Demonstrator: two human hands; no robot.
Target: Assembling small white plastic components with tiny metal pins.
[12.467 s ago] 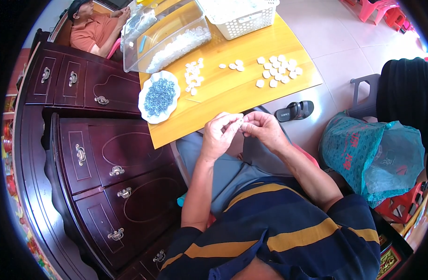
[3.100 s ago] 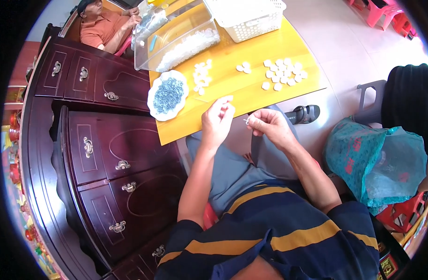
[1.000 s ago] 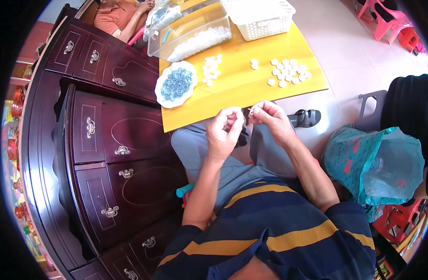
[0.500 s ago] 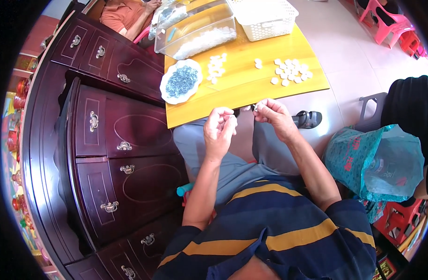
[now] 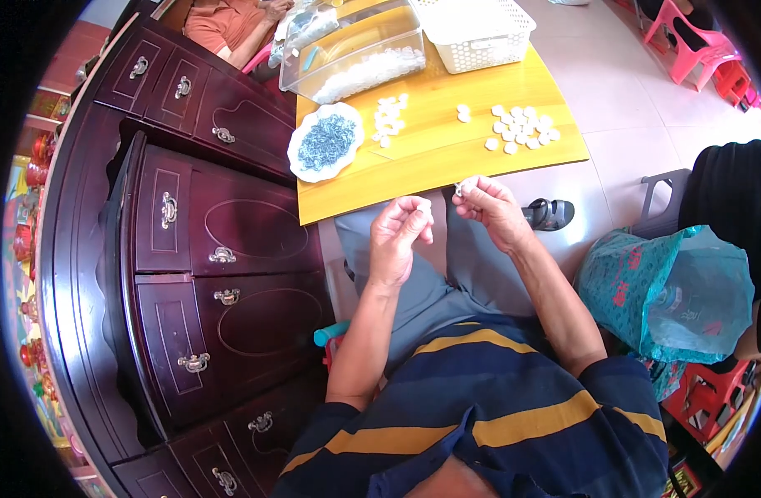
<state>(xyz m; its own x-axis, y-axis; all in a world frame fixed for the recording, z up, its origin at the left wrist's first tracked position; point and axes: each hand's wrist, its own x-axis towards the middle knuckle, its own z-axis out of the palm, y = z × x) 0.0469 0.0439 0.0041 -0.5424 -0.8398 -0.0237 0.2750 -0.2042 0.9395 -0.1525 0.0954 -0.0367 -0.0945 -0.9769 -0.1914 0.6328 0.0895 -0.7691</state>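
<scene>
Above my lap, just off the near edge of the yellow table (image 5: 447,170), both hands are raised and pinching. My left hand (image 5: 397,241) is closed on a small round white piece (image 5: 427,204) between thumb and forefinger. A tiny silvery-white part (image 5: 459,190) sits at the fingertips of my right hand (image 5: 495,209); its exact kind is too small to tell. On the table, the nearest things are a white scalloped dish (image 5: 299,168) of small grey-blue bits (image 5: 327,141), and loose white discs (image 5: 521,124) in a cluster on the right, with another small group (image 5: 389,120) beside the dish.
A clear plastic box (image 5: 355,70) with white pieces and a white perforated basket (image 5: 488,54) stand at the table's far side. Dark wooden drawers (image 5: 256,224) line my left. On my right are a teal bag (image 5: 621,282) and a grey stool (image 5: 664,199). Another person (image 5: 227,29) sits far left.
My left hand has shifted right, closer to my right hand, and the white piece in it shows more plainly. My right hand has barely moved.
</scene>
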